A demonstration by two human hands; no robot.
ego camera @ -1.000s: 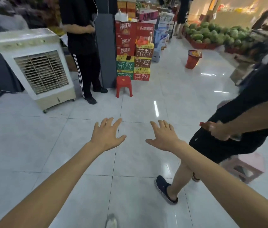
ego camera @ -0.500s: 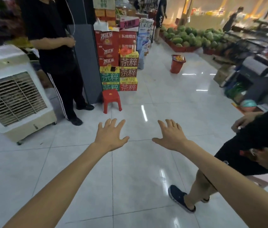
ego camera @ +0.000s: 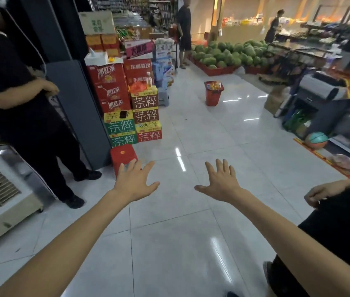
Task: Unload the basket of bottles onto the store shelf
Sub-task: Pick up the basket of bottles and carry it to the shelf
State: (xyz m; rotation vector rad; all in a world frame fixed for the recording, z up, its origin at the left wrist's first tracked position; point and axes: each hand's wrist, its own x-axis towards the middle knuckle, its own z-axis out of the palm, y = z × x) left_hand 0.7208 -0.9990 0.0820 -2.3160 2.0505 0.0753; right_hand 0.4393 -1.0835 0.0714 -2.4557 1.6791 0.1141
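A red basket [ego camera: 213,93] with goods inside stands on the white tiled floor far ahead, in the aisle's middle. My left hand [ego camera: 134,181] and my right hand [ego camera: 220,182] are stretched out in front of me, palms down, fingers spread, holding nothing. Both hands hover over the floor, well short of the basket. What the basket holds is too small to make out.
Stacked drink cartons [ego camera: 134,108] and a red stool [ego camera: 123,156] stand left of the aisle beside a dark pillar. A person in black [ego camera: 26,116] stands at left, another's arm [ego camera: 328,191] at right. Watermelons [ego camera: 227,53] and a checkout counter [ego camera: 320,93] lie farther back.
The view has swung up and to the right down the aisle. The basket now sits nearer the middle of view. My hands stay spread and empty.
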